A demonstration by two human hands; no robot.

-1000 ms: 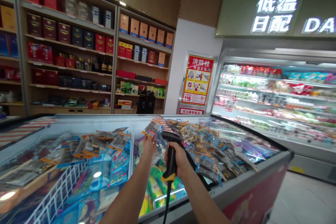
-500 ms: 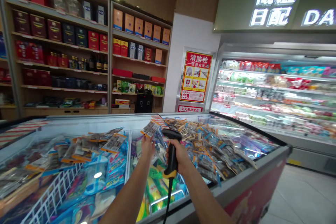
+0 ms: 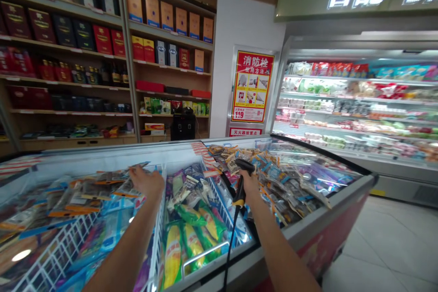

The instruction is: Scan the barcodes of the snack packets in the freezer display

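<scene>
My right hand is wrapped round a black handheld barcode scanner with a yellow-tipped grip, its cord hanging down. The scanner's head is over the edge of a heap of flat snack packets on the freezer's right part. Over the left pile of similar clear packets with orange and blue edges, my left hand has its fingers bent on a packet. The hand covers part of that packet. Between my arms, green and yellow bags of corn lie in the freezer.
White wire dividers split the open chest freezer. Blue bags lie under the left pile. Shelves of boxed bottles stand behind, with a lit refrigerated display at the right and a red wall poster between.
My left hand has moved left with a packet, from beside the scanner to the left pile. The scanner has shifted right, over the right heap. The view has moved slightly.
</scene>
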